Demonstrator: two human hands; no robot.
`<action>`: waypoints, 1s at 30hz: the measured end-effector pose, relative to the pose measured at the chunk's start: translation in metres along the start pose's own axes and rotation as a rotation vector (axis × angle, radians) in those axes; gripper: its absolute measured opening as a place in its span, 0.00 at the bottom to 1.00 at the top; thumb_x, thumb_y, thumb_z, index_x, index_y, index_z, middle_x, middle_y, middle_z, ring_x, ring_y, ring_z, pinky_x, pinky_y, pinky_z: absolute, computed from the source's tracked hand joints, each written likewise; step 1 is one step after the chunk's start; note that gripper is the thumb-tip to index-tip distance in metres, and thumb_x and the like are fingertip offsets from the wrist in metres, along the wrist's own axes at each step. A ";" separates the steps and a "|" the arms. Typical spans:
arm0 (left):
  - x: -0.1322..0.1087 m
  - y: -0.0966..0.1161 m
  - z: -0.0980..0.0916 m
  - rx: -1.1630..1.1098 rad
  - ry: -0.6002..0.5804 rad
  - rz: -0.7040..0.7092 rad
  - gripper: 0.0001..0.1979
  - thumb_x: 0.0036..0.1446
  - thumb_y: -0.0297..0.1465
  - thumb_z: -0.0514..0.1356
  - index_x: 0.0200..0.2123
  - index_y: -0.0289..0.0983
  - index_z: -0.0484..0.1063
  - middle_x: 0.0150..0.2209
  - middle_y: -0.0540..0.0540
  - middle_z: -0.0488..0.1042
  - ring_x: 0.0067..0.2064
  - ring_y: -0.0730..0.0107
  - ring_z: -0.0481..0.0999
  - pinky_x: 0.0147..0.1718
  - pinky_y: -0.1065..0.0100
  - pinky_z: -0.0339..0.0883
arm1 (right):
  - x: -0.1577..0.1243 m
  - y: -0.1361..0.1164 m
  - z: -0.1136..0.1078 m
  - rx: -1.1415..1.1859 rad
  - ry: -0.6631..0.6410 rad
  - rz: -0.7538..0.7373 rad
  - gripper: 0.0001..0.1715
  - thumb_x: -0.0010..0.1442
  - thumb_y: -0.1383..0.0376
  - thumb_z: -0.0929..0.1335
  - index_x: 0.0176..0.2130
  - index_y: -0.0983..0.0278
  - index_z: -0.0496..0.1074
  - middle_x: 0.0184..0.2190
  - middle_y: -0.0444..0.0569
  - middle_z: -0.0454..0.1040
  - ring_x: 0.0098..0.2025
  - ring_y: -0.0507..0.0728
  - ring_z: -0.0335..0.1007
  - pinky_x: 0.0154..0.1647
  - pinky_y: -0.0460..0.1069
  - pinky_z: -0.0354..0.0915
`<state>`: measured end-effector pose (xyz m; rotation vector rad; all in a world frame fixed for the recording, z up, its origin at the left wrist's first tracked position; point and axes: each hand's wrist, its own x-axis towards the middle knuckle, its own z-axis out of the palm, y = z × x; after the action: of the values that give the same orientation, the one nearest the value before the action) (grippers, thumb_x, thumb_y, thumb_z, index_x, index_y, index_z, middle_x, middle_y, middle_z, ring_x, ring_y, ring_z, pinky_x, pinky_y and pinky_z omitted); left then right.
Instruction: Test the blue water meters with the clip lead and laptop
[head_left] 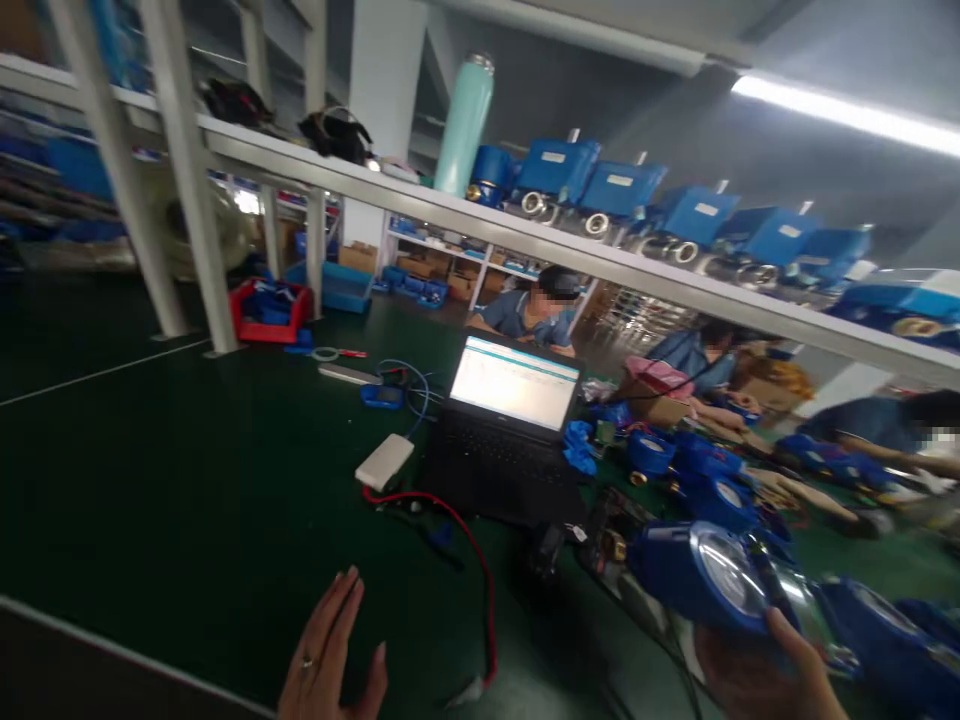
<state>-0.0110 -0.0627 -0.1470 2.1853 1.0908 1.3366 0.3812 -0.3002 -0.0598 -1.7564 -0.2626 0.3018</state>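
Observation:
My left hand (334,650) hovers over or rests on the green table near its front edge, fingers stretched and thumb apart, holding nothing. A ring shows on one finger. At the lower right my right hand (772,665) grips a blue water meter (694,575) with a round glass dial and a brass threaded end, tilted toward the left. The hand is blurred and partly covered by the meter. Between the hands runs a red cable (480,550) from a small white box (385,462). Behind stands an open black laptop (502,455) with a lit screen.
More blue meters (724,500) crowd the right side of the table. A shelf (420,205) crosses above, bearing a mint bottle (465,125) and blue valve-like units (559,168). A red bin (270,312) stands by the left posts. Several people (525,315) sit opposite.

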 end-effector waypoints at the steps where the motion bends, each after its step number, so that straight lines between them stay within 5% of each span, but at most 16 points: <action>1: 0.000 0.010 -0.005 -0.010 0.034 -0.028 0.36 0.57 0.33 0.59 0.66 0.50 0.49 0.62 0.41 0.64 0.61 0.49 0.66 0.51 0.51 0.71 | -0.013 -0.001 0.023 0.101 -0.098 0.104 0.26 0.50 0.37 0.64 0.31 0.54 0.70 0.34 0.58 0.77 0.48 0.70 0.73 0.49 0.65 0.72; 4: 0.006 0.044 -0.026 -0.070 0.163 -0.098 0.33 0.60 0.31 0.54 0.66 0.50 0.46 0.64 0.40 0.58 0.65 0.50 0.59 0.58 0.47 0.64 | -0.077 -0.020 0.113 0.402 -0.350 0.365 0.27 0.46 0.41 0.71 0.34 0.58 0.74 0.40 0.55 0.78 0.49 0.66 0.73 0.49 0.59 0.73; 9: 0.025 0.070 -0.066 -0.146 0.108 -0.163 0.30 0.62 0.34 0.53 0.65 0.52 0.46 0.66 0.44 0.55 0.67 0.53 0.54 0.60 0.48 0.60 | -0.199 -0.060 0.259 0.695 -0.659 0.639 0.29 0.35 0.54 0.81 0.36 0.61 0.75 0.33 0.45 0.79 0.40 0.56 0.76 0.42 0.46 0.72; 12: 0.040 0.055 -0.079 -0.160 0.061 -0.284 0.27 0.63 0.37 0.51 0.64 0.53 0.49 0.68 0.44 0.51 0.68 0.52 0.51 0.61 0.44 0.56 | -0.238 -0.064 0.311 0.741 -0.639 0.776 0.30 0.28 0.58 0.83 0.30 0.64 0.73 0.28 0.45 0.78 0.32 0.53 0.75 0.33 0.44 0.70; 15: 0.054 0.031 -0.080 -0.228 0.088 -0.381 0.27 0.63 0.41 0.51 0.63 0.45 0.52 0.67 0.39 0.50 0.68 0.52 0.50 0.63 0.45 0.51 | -0.256 -0.057 0.340 0.779 -0.548 0.794 0.31 0.27 0.59 0.83 0.31 0.64 0.71 0.28 0.45 0.78 0.31 0.53 0.74 0.31 0.44 0.69; 20: 0.077 0.005 -0.074 -0.234 0.140 -0.464 0.34 0.60 0.47 0.51 0.62 0.32 0.55 0.60 0.31 0.59 0.63 0.49 0.58 0.62 0.49 0.53 | -0.270 -0.045 0.370 0.799 -0.412 0.737 0.31 0.30 0.61 0.82 0.33 0.64 0.71 0.30 0.44 0.78 0.34 0.54 0.74 0.34 0.45 0.68; 23: 0.091 -0.002 -0.071 -0.187 0.147 -0.455 0.33 0.58 0.47 0.52 0.60 0.31 0.59 0.58 0.32 0.63 0.60 0.49 0.62 0.61 0.50 0.54 | -0.273 -0.039 0.370 0.849 -0.467 0.709 0.27 0.31 0.62 0.81 0.32 0.65 0.72 0.30 0.44 0.78 0.34 0.53 0.73 0.33 0.44 0.67; 25: 0.099 -0.004 -0.071 -0.207 0.156 -0.434 0.29 0.59 0.45 0.52 0.58 0.33 0.62 0.58 0.35 0.64 0.60 0.50 0.63 0.62 0.51 0.53 | -0.269 -0.037 0.352 0.831 -0.663 0.749 0.24 0.31 0.61 0.81 0.28 0.65 0.73 0.27 0.44 0.77 0.31 0.51 0.72 0.31 0.44 0.66; 27: 0.107 -0.006 -0.070 -0.274 0.140 -0.458 0.27 0.58 0.42 0.54 0.57 0.35 0.63 0.59 0.38 0.64 0.60 0.48 0.63 0.61 0.50 0.55 | -0.254 -0.040 0.316 0.720 -1.049 0.790 0.21 0.37 0.58 0.80 0.28 0.66 0.74 0.28 0.46 0.77 0.30 0.52 0.73 0.30 0.44 0.66; 29: 0.116 -0.009 -0.069 -0.383 0.103 -0.563 0.25 0.55 0.40 0.55 0.56 0.38 0.64 0.61 0.41 0.62 0.60 0.44 0.63 0.58 0.46 0.61 | -0.224 -0.047 0.267 0.525 -1.465 0.676 0.22 0.47 0.57 0.77 0.39 0.69 0.78 0.37 0.52 0.79 0.38 0.55 0.75 0.39 0.46 0.67; 30: 0.121 -0.012 -0.067 -0.449 0.080 -0.628 0.24 0.54 0.40 0.55 0.55 0.41 0.65 0.61 0.42 0.61 0.59 0.42 0.63 0.57 0.43 0.62 | -0.204 -0.051 0.241 0.429 -1.513 0.562 0.25 0.48 0.58 0.76 0.43 0.70 0.77 0.39 0.52 0.79 0.39 0.54 0.75 0.41 0.45 0.66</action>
<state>-0.0431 0.0309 -0.0499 1.3268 1.2215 1.2224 0.1069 -0.1374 -0.0451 -0.8274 -0.6870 1.9214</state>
